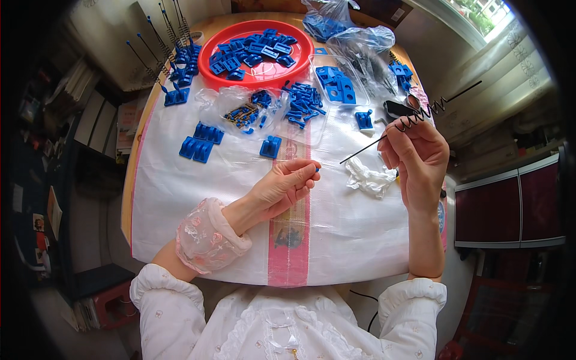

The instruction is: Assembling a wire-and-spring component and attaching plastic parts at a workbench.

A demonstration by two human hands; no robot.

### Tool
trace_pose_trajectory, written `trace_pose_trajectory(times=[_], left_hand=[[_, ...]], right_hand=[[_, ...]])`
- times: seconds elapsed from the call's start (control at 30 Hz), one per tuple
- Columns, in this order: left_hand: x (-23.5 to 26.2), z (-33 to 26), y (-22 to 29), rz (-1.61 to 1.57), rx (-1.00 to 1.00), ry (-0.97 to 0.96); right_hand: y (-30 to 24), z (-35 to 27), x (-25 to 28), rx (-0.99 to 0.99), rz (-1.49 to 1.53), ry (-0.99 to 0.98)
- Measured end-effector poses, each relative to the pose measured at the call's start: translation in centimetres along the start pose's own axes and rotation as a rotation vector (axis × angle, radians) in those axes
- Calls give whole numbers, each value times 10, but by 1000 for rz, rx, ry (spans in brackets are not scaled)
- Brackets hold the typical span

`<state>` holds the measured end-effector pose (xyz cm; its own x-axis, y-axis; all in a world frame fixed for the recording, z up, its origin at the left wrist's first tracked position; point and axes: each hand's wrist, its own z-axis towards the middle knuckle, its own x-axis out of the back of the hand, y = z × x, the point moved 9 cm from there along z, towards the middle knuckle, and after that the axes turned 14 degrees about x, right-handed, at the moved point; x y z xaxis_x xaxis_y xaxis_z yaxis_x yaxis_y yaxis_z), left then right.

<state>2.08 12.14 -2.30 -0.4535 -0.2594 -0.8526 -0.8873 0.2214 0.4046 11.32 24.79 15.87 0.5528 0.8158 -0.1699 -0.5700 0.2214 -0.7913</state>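
Observation:
Over the middle of the covered table, my left hand (287, 187) is closed in a pinch on a tiny blue piece (317, 170), mostly hidden by the fingertips. To its right my right hand (416, 156) grips a black coil spring (423, 115) with long straight ends; one end points down-left toward my left hand, apart from it. Below that end lies a crumpled white tissue (367, 178). Beyond my left hand sit a blue ribbed block (270, 147) and a pair of similar blue blocks (201, 142). A small blue part (363, 120) stands near the spring.
A red round tray (205, 63) at the back holds many blue plates. Plastic bags (363, 45), a clear box (341, 103), a heap of small blue pegs (303, 103) and a bag of brass-coloured and blue bits (243, 114) surround it. Upright springs on blue bases (176, 96) stand far left.

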Motion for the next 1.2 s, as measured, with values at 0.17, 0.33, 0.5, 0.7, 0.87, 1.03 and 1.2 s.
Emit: trace_pose_trajectory(times=[0.17, 0.33, 0.5, 0.7, 0.87, 1.03, 1.2], left_hand=[[0, 1, 0, -7, -8, 59], [0, 0, 4, 12, -26, 87], [1, 1, 4, 5, -36, 87], [2, 2, 2, 16, -25, 49], [2, 4, -1, 49, -23, 15], [-1, 5, -5, 14, 12, -29], [-6, 4, -14, -56, 54, -38]], right_hand=[[0, 0, 0, -2, -11, -8], [3, 0, -1, -6, -24, -8], [4, -1, -2, -12, -25, -22], [6, -2, -2, -19, -38, -5], [6, -5, -4, -5, -55, -15], [8, -11, -11, 36, -74, -75], [10, -19, -20, 55, -98, -115]])
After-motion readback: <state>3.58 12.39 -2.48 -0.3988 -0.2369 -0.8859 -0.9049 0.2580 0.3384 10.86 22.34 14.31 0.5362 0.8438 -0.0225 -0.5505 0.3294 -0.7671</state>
